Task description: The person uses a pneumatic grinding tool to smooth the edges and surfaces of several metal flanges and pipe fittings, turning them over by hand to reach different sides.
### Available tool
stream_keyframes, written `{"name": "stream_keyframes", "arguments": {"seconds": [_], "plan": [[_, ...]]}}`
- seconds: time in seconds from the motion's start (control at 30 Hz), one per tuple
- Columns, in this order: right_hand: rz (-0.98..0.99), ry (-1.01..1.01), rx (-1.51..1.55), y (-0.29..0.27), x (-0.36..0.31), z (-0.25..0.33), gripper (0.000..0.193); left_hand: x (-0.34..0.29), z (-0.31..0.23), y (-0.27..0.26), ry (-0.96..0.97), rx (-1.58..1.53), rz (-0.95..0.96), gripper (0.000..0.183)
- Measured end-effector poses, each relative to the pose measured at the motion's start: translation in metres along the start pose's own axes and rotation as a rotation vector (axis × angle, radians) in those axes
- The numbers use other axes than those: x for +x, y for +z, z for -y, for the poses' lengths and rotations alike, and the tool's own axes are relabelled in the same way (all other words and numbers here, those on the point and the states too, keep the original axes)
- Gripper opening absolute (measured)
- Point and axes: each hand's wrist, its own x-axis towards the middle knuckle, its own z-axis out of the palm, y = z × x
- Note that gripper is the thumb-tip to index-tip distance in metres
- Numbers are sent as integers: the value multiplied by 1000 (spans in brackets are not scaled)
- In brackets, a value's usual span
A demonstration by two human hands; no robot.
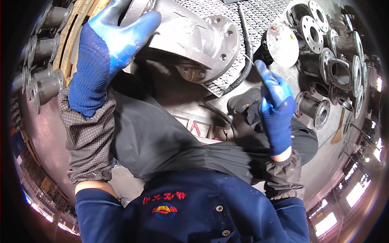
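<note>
A large grey metal pipe fitting point(178, 34) with bolted-hole flanges rests on a metal mesh surface at the top centre. My left hand point(115, 38), in a blue coated glove, grips its left side, thumb spread over the metal; the fingertips run out of view. To the right of the fitting, clear of it, is my right hand point(276, 95), gloved alike. Its index finger points up and the other fingers curl in. A thin pale sliver point(249, 60) shows by the fingertip; what the hand holds is hard to make out.
A black corrugated hose point(245, 67) runs down beside the mesh point(267, 11). A round pale disc point(282, 45) stands right of it. Flanged pipe pieces point(311, 108) pile up at right, more point(46, 87) at left by a wooden pallet point(67, 48). A broom point(337, 135) lies farther right.
</note>
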Motion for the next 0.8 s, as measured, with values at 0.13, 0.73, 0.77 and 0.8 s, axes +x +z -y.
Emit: {"name": "stream_keyframes", "arguments": {"seconds": [0.13, 0.73, 0.77, 0.8], "plan": [[166, -88, -396, -28, 27, 8, 56, 1, 1, 20, 179, 192, -25, 53], [414, -301, -693, -32, 52, 23, 43, 0, 1, 28, 567, 291, -110, 60], [421, -298, -698, -31, 51, 23, 43, -5, -2, 31, 613, 318, -140, 60], [412, -286, -671, -31, 51, 23, 43, -7, -3, 30, 640, 322, -128, 59]]}}
